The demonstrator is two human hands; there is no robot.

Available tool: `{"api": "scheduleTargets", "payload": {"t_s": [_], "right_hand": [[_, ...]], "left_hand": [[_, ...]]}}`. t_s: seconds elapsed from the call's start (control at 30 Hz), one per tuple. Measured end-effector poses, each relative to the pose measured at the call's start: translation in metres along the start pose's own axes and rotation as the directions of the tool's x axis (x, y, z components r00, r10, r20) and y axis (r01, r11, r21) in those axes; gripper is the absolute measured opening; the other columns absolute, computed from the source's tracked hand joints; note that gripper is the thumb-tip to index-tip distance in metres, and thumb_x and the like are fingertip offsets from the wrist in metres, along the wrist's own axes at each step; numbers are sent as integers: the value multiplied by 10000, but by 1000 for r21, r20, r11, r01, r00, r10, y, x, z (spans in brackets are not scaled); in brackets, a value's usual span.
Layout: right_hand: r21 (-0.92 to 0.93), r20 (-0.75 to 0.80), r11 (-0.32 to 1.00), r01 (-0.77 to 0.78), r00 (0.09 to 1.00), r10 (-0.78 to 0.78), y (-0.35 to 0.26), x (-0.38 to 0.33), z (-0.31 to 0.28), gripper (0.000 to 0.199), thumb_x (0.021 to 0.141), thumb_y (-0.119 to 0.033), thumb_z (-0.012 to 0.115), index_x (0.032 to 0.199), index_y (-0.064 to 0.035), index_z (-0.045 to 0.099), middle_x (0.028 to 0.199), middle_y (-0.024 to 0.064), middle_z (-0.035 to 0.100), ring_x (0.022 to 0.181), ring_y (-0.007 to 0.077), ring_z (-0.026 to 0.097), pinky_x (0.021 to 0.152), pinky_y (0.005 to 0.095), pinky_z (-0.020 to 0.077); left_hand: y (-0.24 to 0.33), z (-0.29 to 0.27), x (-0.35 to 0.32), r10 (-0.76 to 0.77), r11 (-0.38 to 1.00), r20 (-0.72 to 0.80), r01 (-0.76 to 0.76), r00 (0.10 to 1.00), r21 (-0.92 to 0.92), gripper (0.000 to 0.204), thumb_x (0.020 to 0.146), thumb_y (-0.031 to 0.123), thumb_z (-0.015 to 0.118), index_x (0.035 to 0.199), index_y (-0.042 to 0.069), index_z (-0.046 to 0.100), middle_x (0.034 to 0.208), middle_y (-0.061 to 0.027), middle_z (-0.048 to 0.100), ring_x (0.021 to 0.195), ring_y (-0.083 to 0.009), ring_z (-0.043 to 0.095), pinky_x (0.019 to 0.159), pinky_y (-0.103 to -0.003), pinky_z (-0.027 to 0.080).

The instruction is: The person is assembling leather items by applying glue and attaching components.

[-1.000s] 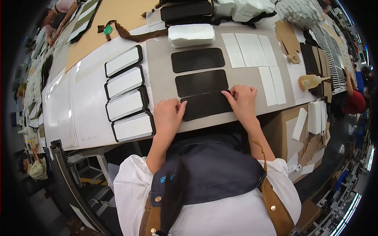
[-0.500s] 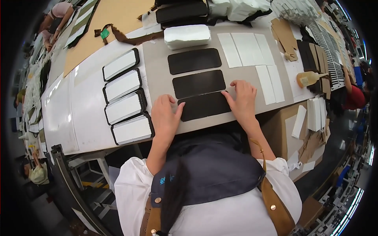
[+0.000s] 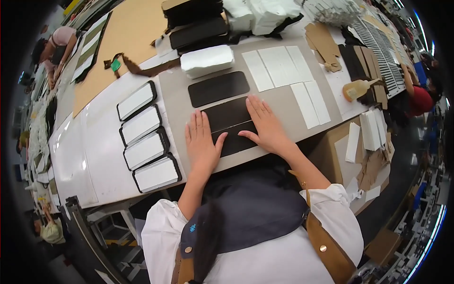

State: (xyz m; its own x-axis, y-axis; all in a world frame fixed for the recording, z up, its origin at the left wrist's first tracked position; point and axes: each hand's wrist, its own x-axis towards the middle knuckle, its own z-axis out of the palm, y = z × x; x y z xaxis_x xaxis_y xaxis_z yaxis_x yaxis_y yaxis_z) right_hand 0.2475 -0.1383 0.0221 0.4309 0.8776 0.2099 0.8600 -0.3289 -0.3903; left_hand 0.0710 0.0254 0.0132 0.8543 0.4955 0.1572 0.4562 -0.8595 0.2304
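Three black rounded panels lie one behind another on the grey board point(image 3: 175, 102) before me. My left hand point(image 3: 202, 144) rests flat with its fingers stretched along the left ends of the middle panel point(image 3: 228, 113) and near panel point(image 3: 239, 138). Over their right ends lies my right hand point(image 3: 267, 127), fingers extended and thumb spread. The long edges of these two panels meet in a thin line between my hands. Beyond them, the far panel point(image 3: 218, 89) is untouched. Neither hand grips anything.
To the left are several black-edged pieces topped with white strips point(image 3: 147, 149). A white stack point(image 3: 207, 61) stands behind the panels, with black stacks point(image 3: 198, 33) further back. White sheets point(image 3: 276, 68) and a yellowish nozzle bottle point(image 3: 357, 90) are on the right. Other people work at both sides.
Both hands have shifted from pinching the near panel's ends to lying flat across the near and middle panels, fingers pointing away from me. The whole view has turned slightly.
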Motion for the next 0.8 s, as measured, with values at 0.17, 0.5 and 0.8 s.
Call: {"api": "scheduleTargets", "payload": {"t_s": [0.17, 0.5, 0.8], "right_hand": [[881, -280, 473, 1, 806, 521, 56, -5, -61, 579, 1124, -423, 469, 1508, 10, 481, 1542, 157, 521, 1467, 260, 452, 1261, 430, 280], [-28, 219, -566, 824, 558, 800, 256, -53, -141, 817, 1062, -512, 541, 1564, 45, 217, 1514, 276, 407, 1394, 443, 475, 1147, 569, 465], [493, 67, -424, 760, 452, 889, 224, -38, -135, 598, 1071, -348, 601, 1474, 44, 398, 1415, 251, 534, 1292, 417, 575, 1105, 566, 529]], "left_hand": [[-14, -1, -10, -126, 967, -84, 103, 988, -234, 806, 1066, 488, 526, 1626, -32, 273, 1703, -229, 256, 1599, -383, 186, 1288, -505, 159], [-13, -5, -9, -183, 871, -186, 72, 965, -485, 587, 1113, 388, 489, 1574, 31, 416, 1639, -183, 388, 1565, -366, 271, 1273, -482, 199], [-14, -6, -10, -226, 833, -179, 95, 958, -545, 532, 1091, 374, 540, 1507, 43, 504, 1599, -192, 423, 1538, -383, 304, 1257, -503, 222]]}}
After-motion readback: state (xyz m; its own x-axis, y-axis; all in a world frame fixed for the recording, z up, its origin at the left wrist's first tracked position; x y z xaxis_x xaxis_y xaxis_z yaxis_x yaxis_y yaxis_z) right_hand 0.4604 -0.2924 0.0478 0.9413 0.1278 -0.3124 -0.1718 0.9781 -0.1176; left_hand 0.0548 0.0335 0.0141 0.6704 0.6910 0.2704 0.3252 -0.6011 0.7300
